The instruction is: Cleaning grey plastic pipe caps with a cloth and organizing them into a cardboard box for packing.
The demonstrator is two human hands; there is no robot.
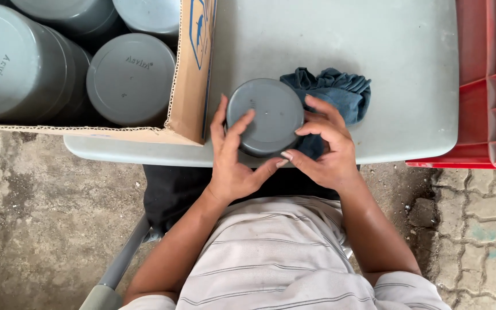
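A round grey plastic cap (265, 115) stands flat side up at the near edge of a grey table (374, 57). My left hand (233, 155) cups its left side, with fingers reaching over the top. My right hand (322, 146) grips its right side and also bunches a dark blue cloth (340, 92) against it. The cloth spreads out behind my right hand onto the table.
An open cardboard box (188, 74) at the left holds several larger grey round caps (130, 77). A red plastic crate (489, 86) stands at the right edge of the table. Below the table are a concrete floor and paving stones.
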